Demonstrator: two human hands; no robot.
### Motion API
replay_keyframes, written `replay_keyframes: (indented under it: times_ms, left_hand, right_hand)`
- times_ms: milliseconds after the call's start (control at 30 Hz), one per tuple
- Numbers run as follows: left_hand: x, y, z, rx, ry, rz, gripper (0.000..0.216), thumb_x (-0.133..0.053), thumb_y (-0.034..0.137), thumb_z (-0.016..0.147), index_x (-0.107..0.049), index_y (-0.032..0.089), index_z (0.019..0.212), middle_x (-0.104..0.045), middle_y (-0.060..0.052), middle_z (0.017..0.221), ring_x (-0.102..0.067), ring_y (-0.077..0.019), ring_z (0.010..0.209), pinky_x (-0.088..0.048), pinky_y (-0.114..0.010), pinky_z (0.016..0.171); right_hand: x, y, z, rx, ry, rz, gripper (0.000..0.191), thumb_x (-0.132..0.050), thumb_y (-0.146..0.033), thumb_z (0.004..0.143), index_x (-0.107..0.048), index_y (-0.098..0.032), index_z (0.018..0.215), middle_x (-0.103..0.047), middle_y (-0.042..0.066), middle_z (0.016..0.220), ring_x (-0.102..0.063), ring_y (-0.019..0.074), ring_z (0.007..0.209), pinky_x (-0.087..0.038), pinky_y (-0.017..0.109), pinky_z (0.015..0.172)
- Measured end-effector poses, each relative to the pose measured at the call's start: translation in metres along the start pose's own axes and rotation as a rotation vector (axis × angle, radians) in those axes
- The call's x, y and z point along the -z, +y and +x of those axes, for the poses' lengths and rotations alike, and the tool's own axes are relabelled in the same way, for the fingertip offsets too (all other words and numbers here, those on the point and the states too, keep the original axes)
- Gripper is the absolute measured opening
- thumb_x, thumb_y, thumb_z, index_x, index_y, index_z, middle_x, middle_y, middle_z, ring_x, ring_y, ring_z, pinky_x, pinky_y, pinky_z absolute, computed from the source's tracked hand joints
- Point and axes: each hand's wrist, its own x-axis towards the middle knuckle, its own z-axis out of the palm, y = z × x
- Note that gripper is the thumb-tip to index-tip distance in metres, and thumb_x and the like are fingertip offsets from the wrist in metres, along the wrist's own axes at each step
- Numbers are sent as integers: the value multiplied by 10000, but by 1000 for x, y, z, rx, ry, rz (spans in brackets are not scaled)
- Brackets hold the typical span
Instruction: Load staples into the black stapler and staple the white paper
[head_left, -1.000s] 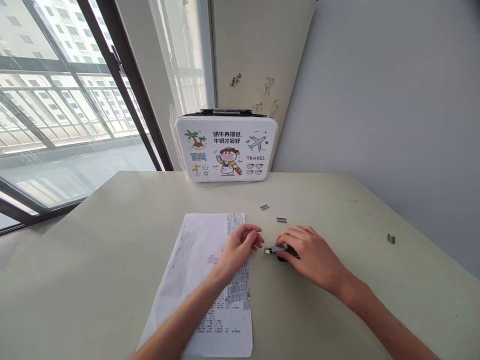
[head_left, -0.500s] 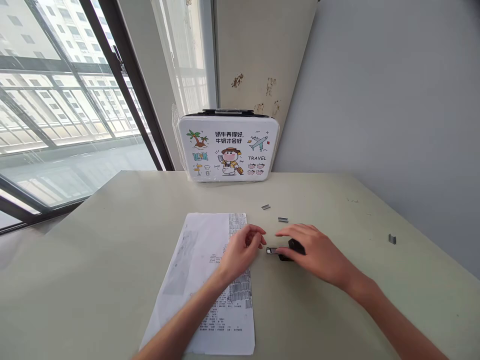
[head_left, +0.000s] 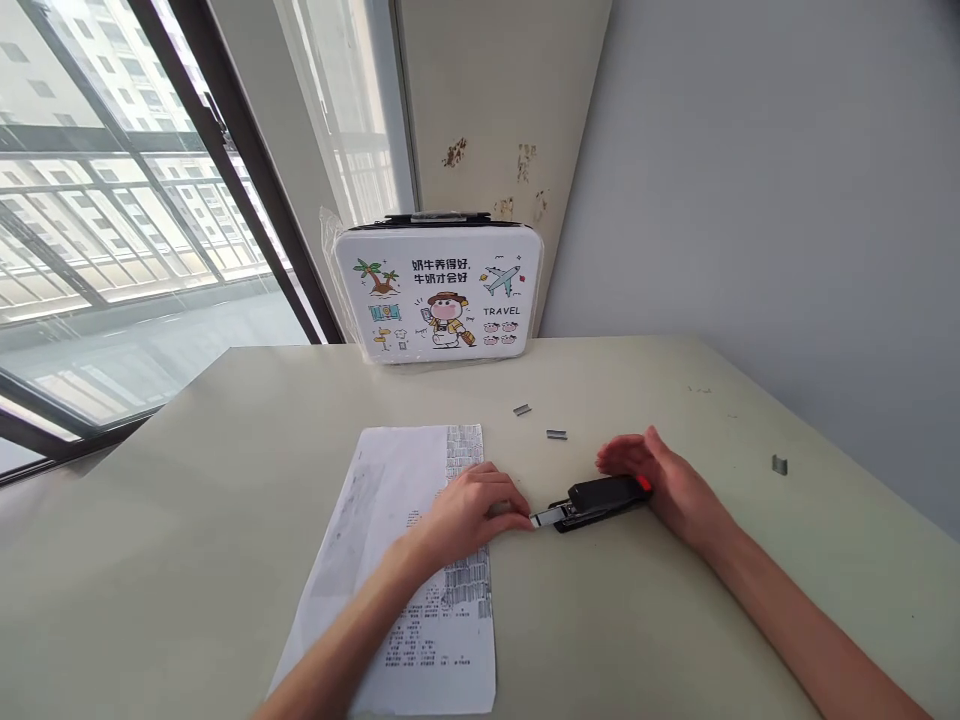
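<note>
While a big pale table (head_left: 637, 620) spreads out in front of me, a white case (head_left: 442, 290) with funny cartoons stands up at its far end. Nearer lies some paper (head_left: 382, 505) with print and grey marks, and the left arm goes across it. The right hand (head_left: 682, 500) isn't gripping; its fingers are loose and bent, and its palm touches the red end of a black stapler (head_left: 606, 496). The left hand (head_left: 471, 512) pinches the tip of a silver slide (head_left: 553, 515) that pokes out of the stapler. The stapler lies on the table between the two hands, just right of the paper. Past it are two tiny grey strips (head_left: 556, 434), and one more grey piece (head_left: 780, 464) sits off to the right.
</note>
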Motion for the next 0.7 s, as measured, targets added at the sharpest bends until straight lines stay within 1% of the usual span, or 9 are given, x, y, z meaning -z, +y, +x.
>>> replay_keyframes:
  times_ms: [133,267,367,600,700]
  left_hand:
    - [-10,11,5,-73,-53,2,303,-643,499,1003,-785,249,907,-753,-48,860,-654,-219,849,-466,-349,855]
    - [-23,13,9,-68,-50,72,336,-638,542,992,-754,232,939,-742,-45,865,-643,-212,816,-440,-331,786]
    - [-30,10,10,-73,-39,145,344,-597,538,1016,-729,222,979,-734,-46,884,-636,-210,823,-427,-330,789]
    - [-33,11,12,-105,-66,233,332,-524,502,1062,-676,212,1005,-724,-47,883,-625,-213,815,-419,-334,776]
    - [-34,12,14,-105,-61,241,355,-518,517,1061,-678,211,981,-719,-46,860,-632,-210,803,-429,-333,767]
  right_hand:
    - [-11,-1,-3,9,-61,-10,710,-442,-846,904,-785,-229,981,-774,113,1140,-689,293,1155,-524,452,1078]
    - [-15,-6,-10,-13,-97,71,678,-458,-831,912,-784,-240,967,-773,90,1105,-685,266,1127,-505,425,1087]
    - [-18,-8,-13,-25,-119,99,661,-471,-824,915,-782,-241,946,-769,80,1081,-680,257,1115,-499,413,1083]
    - [-21,-7,-16,29,-191,9,620,-450,-780,958,-763,-246,998,-745,81,1145,-645,262,1173,-466,414,1101]
    - [-21,-11,-18,54,-217,-77,593,-420,-740,995,-748,-248,1023,-731,73,1171,-638,258,1176,-459,402,1089]
